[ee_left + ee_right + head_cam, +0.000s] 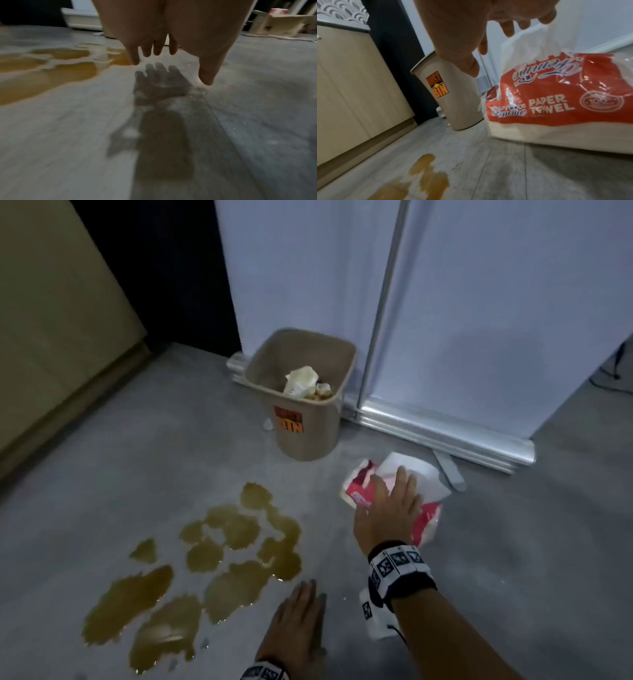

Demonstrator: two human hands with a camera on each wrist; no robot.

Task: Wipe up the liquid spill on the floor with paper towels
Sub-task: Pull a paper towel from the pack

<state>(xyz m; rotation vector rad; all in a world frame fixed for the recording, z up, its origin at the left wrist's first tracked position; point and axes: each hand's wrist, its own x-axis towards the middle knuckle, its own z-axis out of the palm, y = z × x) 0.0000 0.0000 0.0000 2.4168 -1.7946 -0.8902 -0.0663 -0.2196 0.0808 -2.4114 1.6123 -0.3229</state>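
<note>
Spill (205, 570) of amber liquid lies in joined puddles on the grey floor (513, 542), just beside the left hand (298, 625) on its outer side. That hand is spread flat, palm down, fingers straight, low over dry floor — in the left wrist view its shadow falls right beneath the fingertips (135, 59), and whether it touches the floor cannot be told. The right hand (387, 508) reaches over the red-and-white paper towel pack (424, 518), fingers straight and a little apart, holding nothing; a white sheet (411, 470) sticks out of the pack's top right by the fingertips. Beyond the spill and the pack a beige waste bin (301, 419) stands against the white panel (479, 302) — crumpled paper inside.
</note>
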